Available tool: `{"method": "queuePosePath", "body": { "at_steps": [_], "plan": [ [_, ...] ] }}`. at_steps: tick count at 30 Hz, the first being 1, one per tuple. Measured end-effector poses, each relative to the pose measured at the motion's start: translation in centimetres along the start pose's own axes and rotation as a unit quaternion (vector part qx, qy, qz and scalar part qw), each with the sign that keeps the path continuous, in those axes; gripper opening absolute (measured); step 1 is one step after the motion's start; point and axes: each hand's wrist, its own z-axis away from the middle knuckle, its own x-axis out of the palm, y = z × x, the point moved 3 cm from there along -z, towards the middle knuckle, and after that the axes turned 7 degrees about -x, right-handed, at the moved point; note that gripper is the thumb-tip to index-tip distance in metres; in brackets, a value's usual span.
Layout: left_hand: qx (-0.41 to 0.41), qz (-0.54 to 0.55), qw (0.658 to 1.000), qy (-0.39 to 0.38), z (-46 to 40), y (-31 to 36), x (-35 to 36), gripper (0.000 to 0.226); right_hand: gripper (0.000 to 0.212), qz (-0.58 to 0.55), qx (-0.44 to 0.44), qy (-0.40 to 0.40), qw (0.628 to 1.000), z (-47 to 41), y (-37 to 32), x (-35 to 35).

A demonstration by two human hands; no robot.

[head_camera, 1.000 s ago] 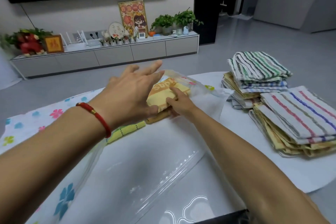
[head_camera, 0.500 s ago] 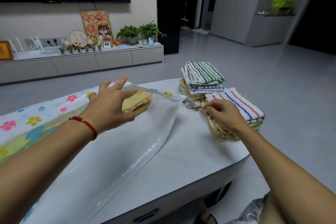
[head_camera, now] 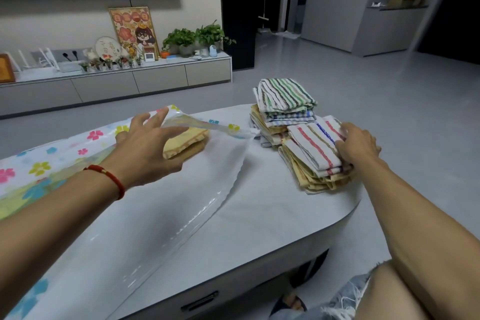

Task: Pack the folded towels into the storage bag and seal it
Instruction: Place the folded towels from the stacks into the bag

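**Right hand off the bag, onto the next towel stack**

Living-room setting; white table carries the work. One yellow folded towel lies inside the floral storage bag, whose mouth the left hand lifts — fingers spread, upper film resting on them. A second ago the right hand was seating that towel; it now rests on the near striped towel stack, fingers curled at the far edge, nothing lifted yet. A second stack waits behind. Judgement: packing barely begun — bag unsealed.
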Motion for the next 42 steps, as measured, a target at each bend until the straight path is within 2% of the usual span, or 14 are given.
{"method": "queuePosePath", "body": {
  "at_steps": [5,8,11,14,20,23,25,31,33,35,36,37,39,42],
  "plan": [
    [0.014,0.003,1.000,0.005,1.0,-0.7,-0.1,0.069,0.076,-0.042,-0.019,-0.067,0.997,-0.2,-0.7,-2.0],
    [0.003,0.013,1.000,-0.001,2.4,-2.0,-0.5,0.069,0.072,-0.133,-0.004,-0.157,0.979,0.4,-1.0,-2.7],
    [-0.010,0.017,1.000,0.000,4.7,-3.5,-0.6,0.067,0.046,-0.302,0.026,-0.245,0.921,2.2,-1.4,-2.9],
    [-0.036,0.023,0.999,-0.001,7.1,-5.4,-0.4,0.067,0.045,-0.401,-0.020,-0.338,0.851,4.5,-2.9,-3.1],
    [-0.091,0.024,0.990,-0.105,10.9,-9.9,-0.6,0.079,0.053,-0.396,-0.130,-0.485,0.769,12.0,-10.4,-2.9],
    [-0.056,0.031,0.994,-0.084,11.4,-10.7,-1.9,0.088,0.046,-0.425,-0.145,-0.533,0.718,16.9,-15.8,-0.3],
    [-0.043,0.044,0.997,-0.057,11.1,-10.8,-3.3,0.092,0.042,-0.471,-0.138,-0.529,0.693,19.7,-19.7,2.0],
    [-0.028,0.043,0.999,-0.017,9.2,-10.5,-7.1,0.090,0.043,-0.608,-0.049,-0.423,0.670,23.8,-32.2,10.4],
    [-0.034,0.054,0.998,-0.011,8.6,-10.6,-7.8,0.090,0.046,-0.678,-0.010,-0.378,0.630,23.7,-37.1,12.7],
    [-0.039,0.061,0.997,-0.007,8.1,-10.8,-8.4,0.092,0.051,-0.764,0.049,-0.339,0.547,23.3,-41.0,15.0],
    [-0.039,0.063,0.997,-0.006,8.0,-10.9,-8.6,0.093,0.052,-0.779,0.065,-0.336,0.525,23.5,-42.2,16.3],
    [-0.037,0.065,0.997,-0.004,7.9,-11.1,-8.7,0.092,0.053,-0.767,0.070,-0.343,0.538,24.0,-42.8,17.9],
    [-0.033,0.070,0.997,0.001,8.0,-11.3,-8.7,0.090,0.047,-0.683,0.054,-0.355,0.636,25.5,-42.7,21.5],
    [-0.034,0.074,0.997,-0.005,8.3,-11.2,-8.4,0.090,0.032,-0.572,-0.020,-0.294,0.766,26.5,-42.1,24.9]
  ]
}}
